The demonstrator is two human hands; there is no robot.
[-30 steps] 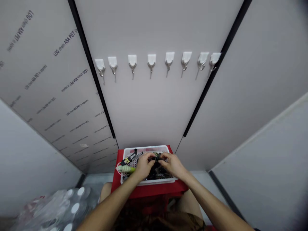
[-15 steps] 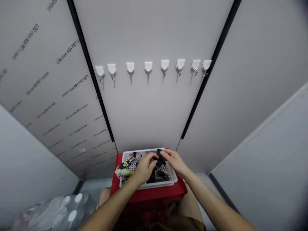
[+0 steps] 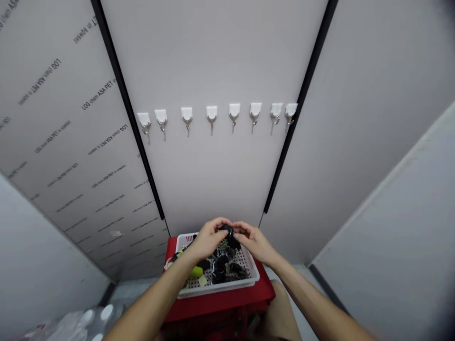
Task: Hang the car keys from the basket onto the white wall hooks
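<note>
Head view: my left hand (image 3: 209,239) and right hand (image 3: 254,242) firmly clench a small black object (image 3: 228,233) above the white plastic basket (image 3: 216,292).

**Basket on stool, hooks on wall ahead**

Plastic basket (image 3: 216,292) on a stool (image 3: 220,309), keys (image 3: 222,267) lying inside. Small object (image 3: 227,232) above the basket's far half, between left hand (image 3: 208,239) and right hand (image 3: 254,245), both touching it. Behind the basket, a wall panel (image 3: 213,57) bearing a single row of eight wall hooks (image 3: 213,113), set well above. Packed plastic bottles (image 3: 106,313) at floor level, left of the stool.
</note>
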